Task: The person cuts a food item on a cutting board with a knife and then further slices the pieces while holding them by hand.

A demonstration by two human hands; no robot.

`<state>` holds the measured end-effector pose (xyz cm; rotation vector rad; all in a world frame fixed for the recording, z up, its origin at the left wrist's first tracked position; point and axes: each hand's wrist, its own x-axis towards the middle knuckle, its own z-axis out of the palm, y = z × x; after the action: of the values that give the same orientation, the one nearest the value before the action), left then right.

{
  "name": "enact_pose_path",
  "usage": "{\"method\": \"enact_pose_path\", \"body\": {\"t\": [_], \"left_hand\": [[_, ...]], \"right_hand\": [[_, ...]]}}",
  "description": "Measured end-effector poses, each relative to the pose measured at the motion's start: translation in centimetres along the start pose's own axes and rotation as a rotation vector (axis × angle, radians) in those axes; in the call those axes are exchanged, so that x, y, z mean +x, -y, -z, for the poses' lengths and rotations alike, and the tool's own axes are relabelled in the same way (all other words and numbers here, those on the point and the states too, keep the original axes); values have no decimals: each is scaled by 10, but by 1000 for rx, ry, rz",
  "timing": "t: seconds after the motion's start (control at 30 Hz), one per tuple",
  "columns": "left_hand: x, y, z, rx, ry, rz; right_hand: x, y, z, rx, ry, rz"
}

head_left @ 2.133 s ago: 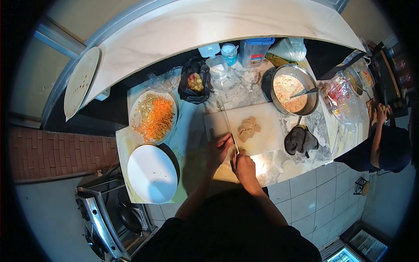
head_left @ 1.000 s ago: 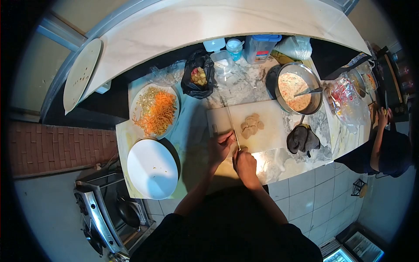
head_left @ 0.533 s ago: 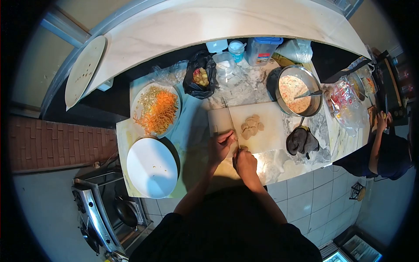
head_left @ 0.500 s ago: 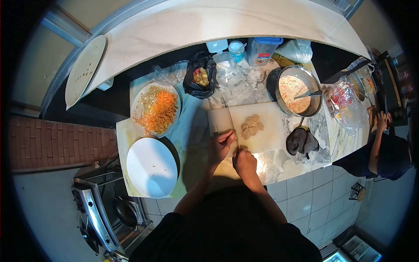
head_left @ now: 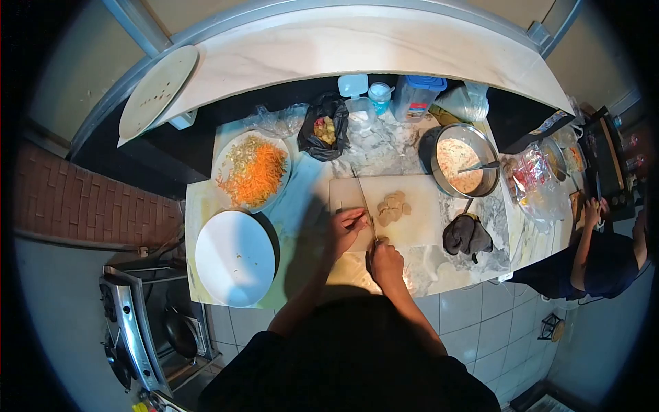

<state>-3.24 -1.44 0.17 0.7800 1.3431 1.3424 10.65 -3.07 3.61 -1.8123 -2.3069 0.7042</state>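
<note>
A knife (head_left: pixel 364 202) lies across the white cutting board (head_left: pixel 425 226), its blade pointing away from me. My right hand (head_left: pixel 386 263) is wrapped round its handle at the board's near edge. My left hand (head_left: pixel 347 229) is beside the blade on its left, fingers bent together; whatever they pinch is too small to make out. Pale sliced pieces (head_left: pixel 392 208) sit in a small pile on the board, right of the blade. A plate of grated carrot and pale shreds (head_left: pixel 257 174) stands at the back left, with a white plate (head_left: pixel 235 259) holding a few crumbs nearer me.
Behind the board are a black bag (head_left: pixel 322 129) with scraps and a blue-lidded container (head_left: pixel 416 98). A metal pot (head_left: pixel 467 162) with a spoon stands right, near a dark cloth (head_left: pixel 468 237). Another person (head_left: pixel 590 264) works at far right. A stove (head_left: pixel 134 329) is lower left.
The view has shifted slightly, so the counter's things appear moved. Both hands remain at the knife and board, with little visible change between them.
</note>
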Motion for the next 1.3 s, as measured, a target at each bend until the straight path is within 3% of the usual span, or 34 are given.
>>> {"method": "enact_pose_path", "body": {"t": [0.67,0.97,1.03,1.3], "left_hand": [[-2,7,-1,13,99,-81],[-12,2,-12,97,-38,-75],[-11,1,-15,180,-127,-218],[-13,-13,-16,225,-114,-228]], "right_hand": [[-4,-3,-5,86,-81,29],[-3,-2,-2,91,-57,42],[-2,-1,2,86,-84,41],[-3,1,5,67,-45,24]]}}
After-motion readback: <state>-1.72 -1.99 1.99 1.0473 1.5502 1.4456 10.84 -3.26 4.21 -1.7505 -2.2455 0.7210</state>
